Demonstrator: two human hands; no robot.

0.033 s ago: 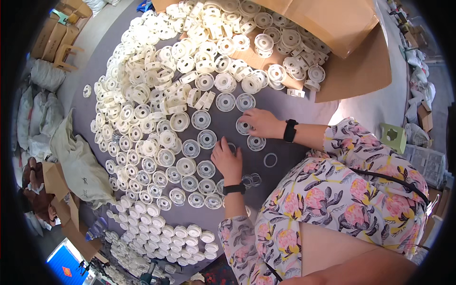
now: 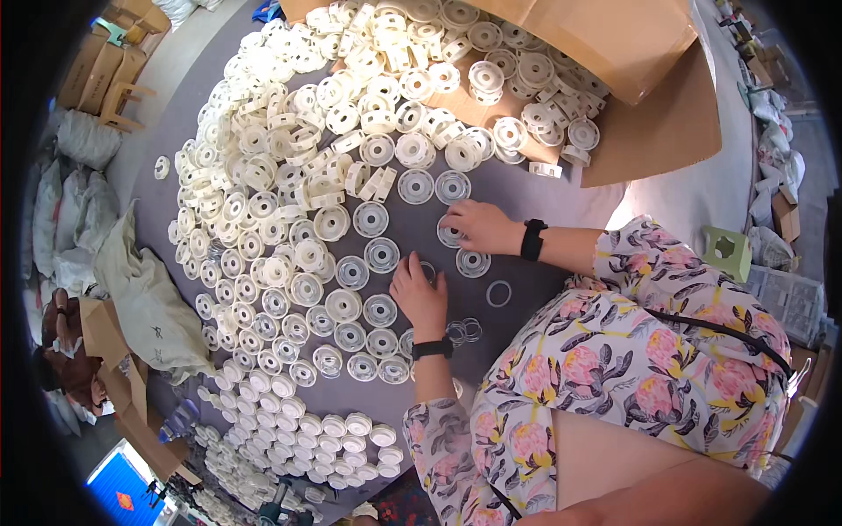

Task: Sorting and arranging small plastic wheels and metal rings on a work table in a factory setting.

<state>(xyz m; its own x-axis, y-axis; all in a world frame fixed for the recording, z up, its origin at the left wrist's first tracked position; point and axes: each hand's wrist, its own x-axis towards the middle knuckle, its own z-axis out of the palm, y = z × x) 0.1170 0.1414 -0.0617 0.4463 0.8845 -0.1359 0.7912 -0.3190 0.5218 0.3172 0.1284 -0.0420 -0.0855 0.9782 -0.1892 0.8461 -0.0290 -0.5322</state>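
Observation:
My left hand (image 2: 420,298) is curved, with a pale ring (image 2: 428,272) showing between its thumb and fingers; the hand partly hides it. To its upper right, the bent fingers of my right hand (image 2: 481,226) are closed on the rim of a round white plastic wheel (image 2: 449,233) lying on the grey cloth. Another such wheel (image 2: 474,263) lies just below that hand, and one more (image 2: 453,188) sits above it. Left of my left hand, wheels with clear rings on top, such as this one (image 2: 381,311), spread over the cloth. A loose clear ring (image 2: 498,294) rests nearer my body.
A heap of white wheels (image 2: 289,131) covers the far left. An opened cardboard box (image 2: 653,131) spills more wheels at the top. Stacked white round parts (image 2: 320,443) stand at the lower left, beside a pale sack (image 2: 149,302). Several small rings (image 2: 465,331) lie near my left wrist.

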